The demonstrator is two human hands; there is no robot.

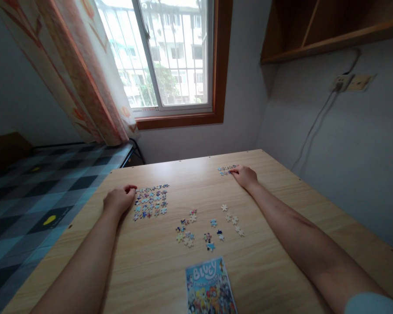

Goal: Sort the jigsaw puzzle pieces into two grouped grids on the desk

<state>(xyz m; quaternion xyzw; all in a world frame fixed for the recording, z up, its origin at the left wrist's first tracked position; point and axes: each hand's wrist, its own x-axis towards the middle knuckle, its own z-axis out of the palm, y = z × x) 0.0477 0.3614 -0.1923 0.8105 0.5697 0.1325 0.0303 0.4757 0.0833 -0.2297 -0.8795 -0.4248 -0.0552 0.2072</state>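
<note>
My left hand (119, 201) rests at the left edge of a block of jigsaw pieces (150, 202) laid out in rows. Its fingers are curled together, with the tips beside the block's far left corner; whatever they may hold is hidden. Farther back on the right, my right hand (245, 176) pinches a puzzle piece (230, 172) at the edge of a smaller group of pieces (223, 169). Between my arms lie several scattered pieces, some with printed faces up (213, 223) and some showing plain pale backs (235, 220).
All of this is on a light wooden table (134, 270). A Bluey puzzle box or card (211, 288) lies at the near edge. A bed with a checked cover (62, 187) stands left, beside a curtain (94, 87). Walls and a window (180, 56) are beyond the table.
</note>
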